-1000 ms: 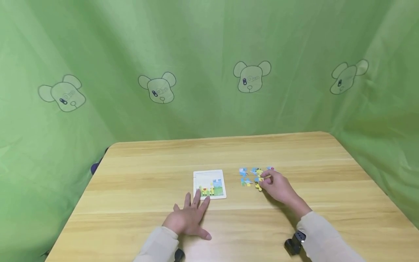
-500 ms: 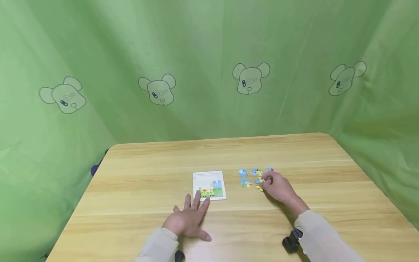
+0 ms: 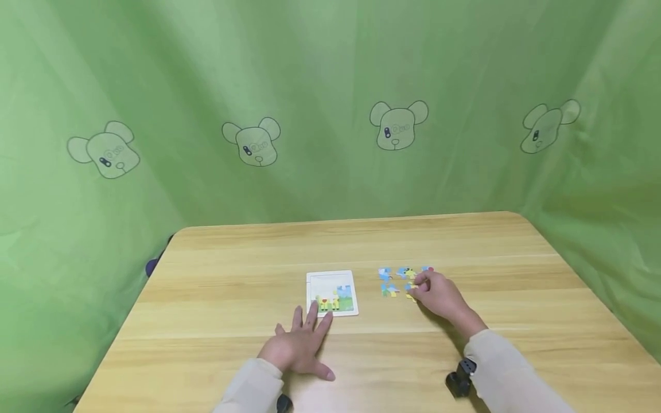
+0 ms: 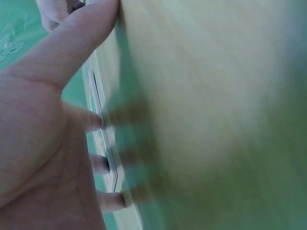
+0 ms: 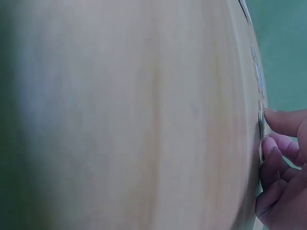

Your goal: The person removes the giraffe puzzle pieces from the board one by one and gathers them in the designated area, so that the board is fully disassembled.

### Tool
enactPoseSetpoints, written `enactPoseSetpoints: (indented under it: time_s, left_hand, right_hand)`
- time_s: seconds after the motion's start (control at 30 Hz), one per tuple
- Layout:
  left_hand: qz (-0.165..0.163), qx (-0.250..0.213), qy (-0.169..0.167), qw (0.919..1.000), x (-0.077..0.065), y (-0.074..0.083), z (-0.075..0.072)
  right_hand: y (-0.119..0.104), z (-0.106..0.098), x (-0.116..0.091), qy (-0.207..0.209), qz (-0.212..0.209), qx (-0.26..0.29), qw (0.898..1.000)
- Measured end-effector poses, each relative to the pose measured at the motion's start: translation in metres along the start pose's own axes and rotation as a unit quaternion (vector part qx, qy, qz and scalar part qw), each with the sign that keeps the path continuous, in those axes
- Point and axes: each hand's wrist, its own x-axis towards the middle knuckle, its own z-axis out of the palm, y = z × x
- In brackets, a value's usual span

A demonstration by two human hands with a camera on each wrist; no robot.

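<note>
A white puzzle tray (image 3: 330, 275) lies flat on the table, its lower part filled with joined pieces showing yellow legs, a red spot, green grass and blue sky. My left hand (image 3: 298, 348) is spread out, with fingertips at the tray's near edge; the left wrist view shows the fingers (image 4: 100, 164) against that rim. To the right, my right hand (image 3: 439, 295) pinches a yellow-and-blue puzzle piece (image 3: 410, 289) between thumb and fingers, close to the tabletop. Part of that piece is hidden by the fingers. In the right wrist view the thumb (image 5: 283, 122) reaches the piece's edge.
Several loose puzzle pieces lie left of and beyond the right hand, among them a blue one (image 3: 384, 273) and a blue-and-yellow one (image 3: 408, 273). The wooden table (image 3: 232, 275) runs back to a green curtain (image 3: 320, 172) with printed bear heads.
The yellow piece under my right fingers has turned and shifted slightly on the table. My left hand stays at the tray, and the head view has tilted a little.
</note>
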Motion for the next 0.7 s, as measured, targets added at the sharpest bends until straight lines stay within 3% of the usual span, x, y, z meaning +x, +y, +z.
enactPoseSetpoints:
  time_s: [0.33,0.7]
  left_hand:
    - [0.0,0.005,0.001,1.0,0.001,0.001,-0.001]
    - [-0.002,-0.002,0.001,1.0,0.0,0.0,-0.001]
  right_hand:
    - [-0.004,-0.005,-0.003,0.0,0.015,0.013,1.0]
    - [-0.031,-0.001,-0.001,0.013,-0.043,0.073,0.996]
